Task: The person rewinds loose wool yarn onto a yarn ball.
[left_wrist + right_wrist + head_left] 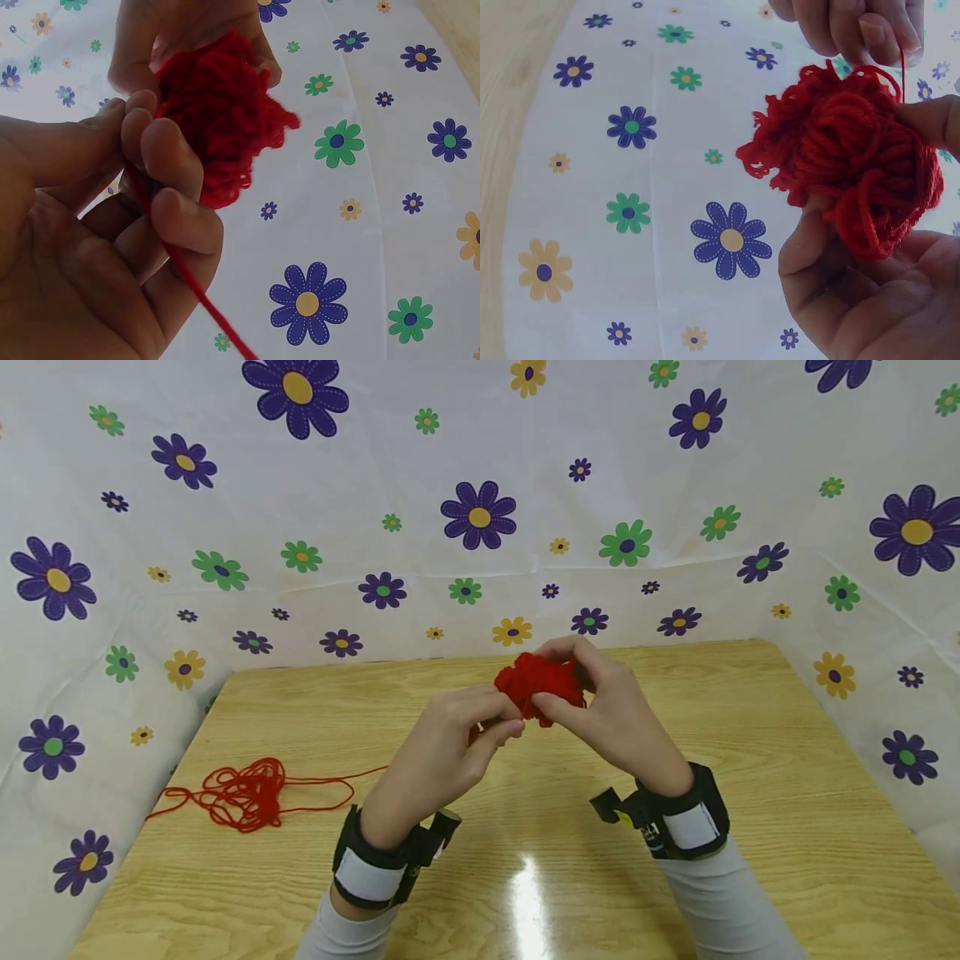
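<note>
Red yarn ball (543, 681) sits in the right hand, raised over the far part of the table. Largest around it is a white cloth backdrop (360, 468), printed with purple, green and yellow flowers. Below that is the wood-grain table (787, 793), with a bright reflection near its front. Two pale sleeves (742, 902) come in from the front edge. The right hand (611, 710) grips the ball between thumb and curled fingers. The left hand (450, 739), just beside it, has its fingers bent and its thumb and fingertips pinching the strand. On the table's left side lies a loose red tangle (255, 793), one line of it leading toward the left forearm. Each wrist wears a black strap (708, 785) with a blank white patch. The strand (191, 281) crosses the left palm and reaches the ball. Smallest is white lettering on the right camera mount (648, 831), too tiny to read.
</note>
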`<state>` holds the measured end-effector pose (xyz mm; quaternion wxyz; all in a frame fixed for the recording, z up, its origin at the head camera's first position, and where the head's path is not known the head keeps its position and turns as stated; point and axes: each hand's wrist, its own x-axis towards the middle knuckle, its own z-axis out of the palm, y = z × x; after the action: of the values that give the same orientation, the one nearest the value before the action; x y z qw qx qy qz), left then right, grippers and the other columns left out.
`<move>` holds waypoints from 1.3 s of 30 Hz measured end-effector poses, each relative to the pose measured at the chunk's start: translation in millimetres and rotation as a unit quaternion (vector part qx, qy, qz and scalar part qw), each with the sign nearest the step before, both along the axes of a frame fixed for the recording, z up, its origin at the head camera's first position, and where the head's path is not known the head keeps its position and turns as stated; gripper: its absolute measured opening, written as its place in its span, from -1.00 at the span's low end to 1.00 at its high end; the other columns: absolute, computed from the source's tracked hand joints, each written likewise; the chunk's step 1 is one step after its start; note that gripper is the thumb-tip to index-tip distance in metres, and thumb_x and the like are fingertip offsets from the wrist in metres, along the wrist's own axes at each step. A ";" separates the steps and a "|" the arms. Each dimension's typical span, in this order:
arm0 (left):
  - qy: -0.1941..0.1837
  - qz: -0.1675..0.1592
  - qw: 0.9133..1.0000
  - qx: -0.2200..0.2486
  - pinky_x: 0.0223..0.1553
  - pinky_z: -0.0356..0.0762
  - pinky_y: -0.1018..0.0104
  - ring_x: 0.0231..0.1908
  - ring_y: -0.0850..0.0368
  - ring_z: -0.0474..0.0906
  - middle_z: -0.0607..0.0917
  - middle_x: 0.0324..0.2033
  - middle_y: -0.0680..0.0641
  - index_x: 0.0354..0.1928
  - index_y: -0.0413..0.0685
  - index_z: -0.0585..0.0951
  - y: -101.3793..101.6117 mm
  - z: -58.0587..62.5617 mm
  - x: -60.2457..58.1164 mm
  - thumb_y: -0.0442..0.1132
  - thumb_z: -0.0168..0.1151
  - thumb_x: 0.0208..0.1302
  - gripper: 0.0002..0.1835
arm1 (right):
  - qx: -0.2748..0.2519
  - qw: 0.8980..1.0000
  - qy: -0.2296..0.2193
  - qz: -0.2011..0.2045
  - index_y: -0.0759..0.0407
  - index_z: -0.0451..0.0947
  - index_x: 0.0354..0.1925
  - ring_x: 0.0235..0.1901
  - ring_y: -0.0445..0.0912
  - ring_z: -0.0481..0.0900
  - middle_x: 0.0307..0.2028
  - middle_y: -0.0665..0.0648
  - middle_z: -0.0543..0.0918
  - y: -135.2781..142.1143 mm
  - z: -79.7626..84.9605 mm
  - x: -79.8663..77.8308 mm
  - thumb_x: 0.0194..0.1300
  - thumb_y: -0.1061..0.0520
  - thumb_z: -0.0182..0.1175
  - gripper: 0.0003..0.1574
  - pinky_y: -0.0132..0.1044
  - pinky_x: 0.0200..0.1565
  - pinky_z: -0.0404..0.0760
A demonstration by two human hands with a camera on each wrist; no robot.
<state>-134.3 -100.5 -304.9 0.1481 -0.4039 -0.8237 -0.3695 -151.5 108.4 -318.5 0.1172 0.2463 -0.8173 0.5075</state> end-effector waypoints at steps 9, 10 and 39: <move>-0.004 -0.002 1.000 -0.002 -0.56 0.38 0.40 -0.50 0.29 0.35 0.52 -0.47 0.13 -0.39 -0.04 0.64 0.2 -0.7 -0.6 -0.38 0.30 0.25 -0.90 | -0.081 0.996 -0.009 0.035 0.26 0.39 0.19 -0.12 -0.06 0.56 0.02 0.11 0.55 3.2 2.7 1.3 0.29 0.29 0.24 -0.49 -0.22 -0.14 0.62; -0.004 -0.003 1.000 -0.002 -0.56 0.37 0.41 -0.50 0.29 0.35 0.52 -0.47 0.13 -0.39 -0.05 0.64 0.1 -0.9 -0.7 -0.39 0.30 0.25 -0.90 | -0.092 0.995 -0.014 0.044 0.26 0.38 0.19 -0.13 -0.04 0.56 0.02 0.12 0.55 3.8 3.0 1.5 0.29 0.30 0.23 -0.49 -0.21 -0.18 0.62; -0.033 0.016 0.999 -0.007 -0.53 0.42 0.41 -0.50 0.26 0.39 0.60 -0.44 0.10 -0.30 -0.10 0.71 -10.8 -3.0 -7.9 -0.47 0.29 0.21 -0.87 | -0.154 0.957 -0.159 0.185 0.08 0.33 0.23 -0.17 0.18 0.62 0.02 0.22 0.61 11.5 10.8 10.1 0.47 0.15 -0.01 -0.61 -0.02 -0.29 0.64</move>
<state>-142.2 -111.3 -307.9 0.1239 -0.3792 -0.8369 -0.3748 -141.3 120.0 -307.6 -0.0737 0.2881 -0.6774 0.6728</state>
